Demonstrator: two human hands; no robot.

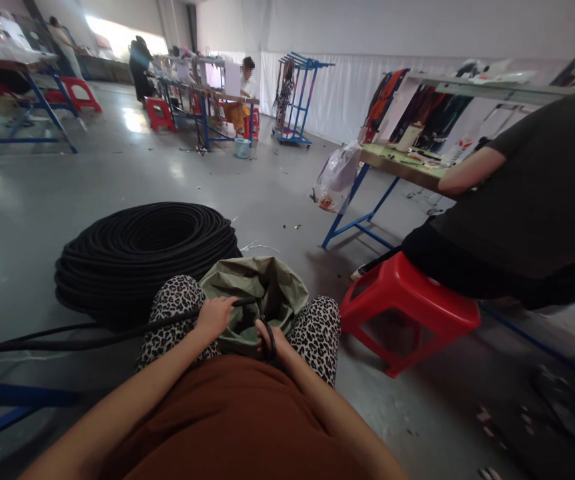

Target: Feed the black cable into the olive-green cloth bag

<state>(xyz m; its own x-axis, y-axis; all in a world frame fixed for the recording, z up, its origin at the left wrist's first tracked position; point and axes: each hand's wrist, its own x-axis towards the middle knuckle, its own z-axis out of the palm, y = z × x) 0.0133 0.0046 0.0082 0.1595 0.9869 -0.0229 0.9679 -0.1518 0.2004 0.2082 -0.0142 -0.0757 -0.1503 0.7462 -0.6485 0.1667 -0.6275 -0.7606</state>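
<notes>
Gripping black cord (167, 323) in the left hand (215, 317), with the end jutting toward scissors (270, 337) grasped in the right hand (279, 343), above the green sack (287, 285).

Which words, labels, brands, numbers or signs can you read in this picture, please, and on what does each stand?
None can be read.
No lettering can be made out on the black cord in the left hand, the scissors in the right hand, the green sack or the red plastic stool.
Any print on the plastic bag by the worktable is too blurred to read.
</notes>
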